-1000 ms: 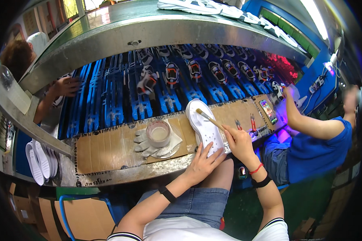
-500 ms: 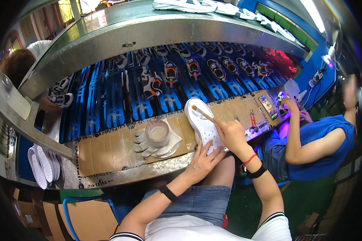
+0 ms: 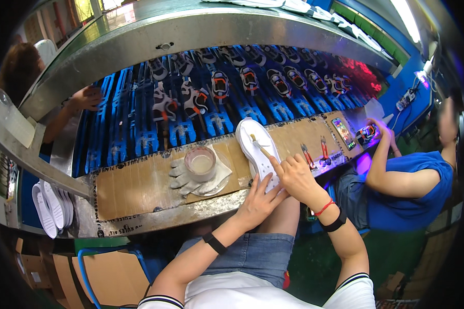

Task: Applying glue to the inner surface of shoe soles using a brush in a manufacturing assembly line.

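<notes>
A white shoe sole rests at the edge of the cardboard-covered bench, its toe pointing away from me. My left hand grips its near end, fingers lying over the rim. In my right hand is a thin-handled brush, its bristles touching the sole's inner face towards the toe. Left of the sole, a cup of whitish liquid sits on a pale work glove.
Beyond the bench, a conveyor with blue racks carries several shoes. White soles stand stacked at the left end. Pliers and a phone lie to the right. A co-worker in blue handles a shoe; another person reaches in from the left.
My right hand has drawn the brush slightly nearer along the sole. Another shoe now shows on the conveyor's left. The left person's hand has moved up to the racks, no longer holding a shoe.
</notes>
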The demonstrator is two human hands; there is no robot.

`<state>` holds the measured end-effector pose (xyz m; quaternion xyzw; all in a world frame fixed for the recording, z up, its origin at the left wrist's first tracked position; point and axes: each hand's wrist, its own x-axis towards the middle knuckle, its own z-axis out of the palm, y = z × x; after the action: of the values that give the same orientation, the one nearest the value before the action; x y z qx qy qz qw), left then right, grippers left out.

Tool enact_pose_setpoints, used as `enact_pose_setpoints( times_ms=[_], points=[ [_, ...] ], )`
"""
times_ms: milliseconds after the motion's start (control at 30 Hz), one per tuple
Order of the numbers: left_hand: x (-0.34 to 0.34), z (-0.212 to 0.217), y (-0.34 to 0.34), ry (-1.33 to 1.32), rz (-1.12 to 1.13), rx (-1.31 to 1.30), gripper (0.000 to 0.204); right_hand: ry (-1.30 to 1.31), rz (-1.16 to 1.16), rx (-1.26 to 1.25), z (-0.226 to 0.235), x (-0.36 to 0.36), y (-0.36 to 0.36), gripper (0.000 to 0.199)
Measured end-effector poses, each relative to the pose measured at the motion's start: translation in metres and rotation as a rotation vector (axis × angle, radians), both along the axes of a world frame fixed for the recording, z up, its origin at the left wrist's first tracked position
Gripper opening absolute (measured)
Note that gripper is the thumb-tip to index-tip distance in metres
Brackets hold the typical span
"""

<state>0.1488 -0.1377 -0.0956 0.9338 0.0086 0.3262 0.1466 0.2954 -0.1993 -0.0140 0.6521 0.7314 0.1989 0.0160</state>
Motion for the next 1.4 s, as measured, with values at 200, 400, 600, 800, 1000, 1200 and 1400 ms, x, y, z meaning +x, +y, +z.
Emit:
enact_pose_setpoints(
  times_ms=[200, 400, 600, 800, 1000, 1200, 1400],
  points=[
    [0.000, 0.002, 0.000, 0.014, 0.004, 0.005, 0.039, 0.141, 0.001, -0.031, 0.011, 0.007, -0.012, 0.045],
    [-0.003, 0.002, 0.000, 0.036, -0.012, 0.009, 0.039, 0.982, -0.461, 0.129, 0.030, 0.012, -0.012, 0.025],
    [-0.002, 0.000, -0.003, 0.029, -0.001, 0.007, 0.040, 0.968, -0.390, 0.254, -0.001, 0.014, 0.015, 0.026],
    [0.000, 0.002, 0.001, 0.030, -0.008, 0.005, 0.041, 0.423, -0.313, 0.112, -0.013, 0.001, 0.011, 0.022],
    [-0.001, 0.001, 0.001, 0.023, -0.006, -0.016, 0.040, 0.486, -0.325, 0.055, 0.004, 0.006, -0.001, 0.022],
    [-0.003, 0.000, -0.002, 0.043, -0.005, 0.001, 0.039, 0.646, -0.282, 0.237, 0.017, 0.005, -0.001, 0.022],
    [-0.001, -0.002, -0.002, 0.014, 0.002, -0.031, 0.039, 0.100, 0.008, 0.095, -0.007, 0.007, 0.013, 0.046]
  ],
)
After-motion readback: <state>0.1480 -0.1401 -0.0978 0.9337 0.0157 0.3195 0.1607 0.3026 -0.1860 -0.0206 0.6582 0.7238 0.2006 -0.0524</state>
